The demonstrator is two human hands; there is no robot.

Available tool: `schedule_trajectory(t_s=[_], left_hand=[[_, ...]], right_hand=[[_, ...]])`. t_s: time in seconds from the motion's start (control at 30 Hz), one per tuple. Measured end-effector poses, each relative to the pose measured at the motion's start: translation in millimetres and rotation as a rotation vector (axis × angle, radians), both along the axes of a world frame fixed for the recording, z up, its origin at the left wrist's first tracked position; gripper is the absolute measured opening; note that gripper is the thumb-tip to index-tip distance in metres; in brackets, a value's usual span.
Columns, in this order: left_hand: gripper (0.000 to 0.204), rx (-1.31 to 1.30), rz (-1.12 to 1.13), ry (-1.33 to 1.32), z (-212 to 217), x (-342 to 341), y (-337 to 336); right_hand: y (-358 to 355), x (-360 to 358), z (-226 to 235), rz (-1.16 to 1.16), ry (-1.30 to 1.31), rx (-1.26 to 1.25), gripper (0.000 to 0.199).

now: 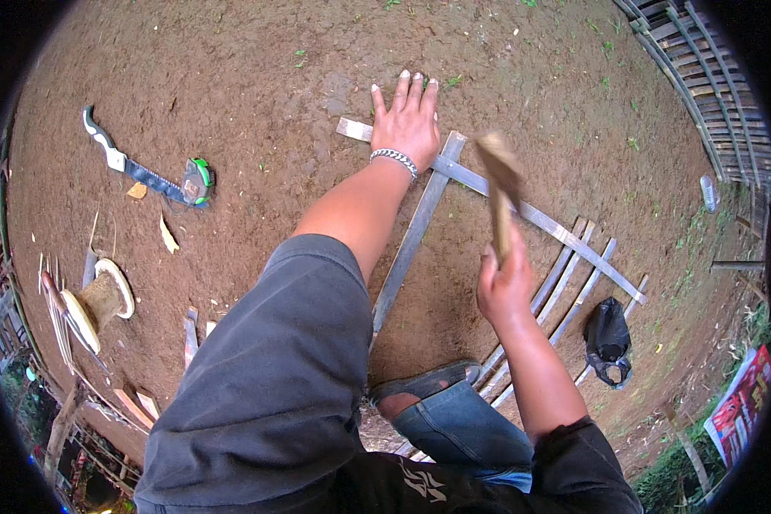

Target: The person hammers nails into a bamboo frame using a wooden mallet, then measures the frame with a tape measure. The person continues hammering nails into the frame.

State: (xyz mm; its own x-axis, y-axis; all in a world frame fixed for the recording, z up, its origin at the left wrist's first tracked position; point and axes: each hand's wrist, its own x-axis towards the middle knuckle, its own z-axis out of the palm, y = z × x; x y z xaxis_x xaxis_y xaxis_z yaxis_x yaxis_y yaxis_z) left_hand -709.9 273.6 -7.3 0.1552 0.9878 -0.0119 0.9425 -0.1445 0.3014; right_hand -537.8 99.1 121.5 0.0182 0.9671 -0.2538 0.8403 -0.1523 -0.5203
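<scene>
My left hand (407, 128) presses flat on the far left end of a wooden crosspiece (522, 208), its fingers stretched out past the wood. Just right of that hand, the crosspiece lies over a long slat (415, 236) that runs back toward me. Several thinner slats (565, 278) lie under its right part. In my right hand (507, 287) is the wooden handle of a hammer, raised above the crosspiece. The hammer's brown head (499, 167) is blurred by motion. Whether a nail is at the joint I cannot tell.
At left lie a folding-type saw (111, 154) and a green-and-black tape measure (199, 182), with a wooden spool (100, 304) nearer me. A black plastic bag (608, 338) sits right of the slats. A slatted fence (715, 86) stands far right. My sandalled foot (424, 383) is beside the slats.
</scene>
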Motion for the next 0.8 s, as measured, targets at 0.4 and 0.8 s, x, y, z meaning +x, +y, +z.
schedule_trajectory(t_s=[0.4,0.8], left_hand=[[0.056,0.016,0.007,-0.008,1,-1,2],[0.057,0.013,-0.004,0.011,2,-3,1]], right_hand=[[-4,2,-11,-0.052,-0.069,-0.159,0.052],[-11,-3,-19,-0.127,-0.027,-0.147,0.052]])
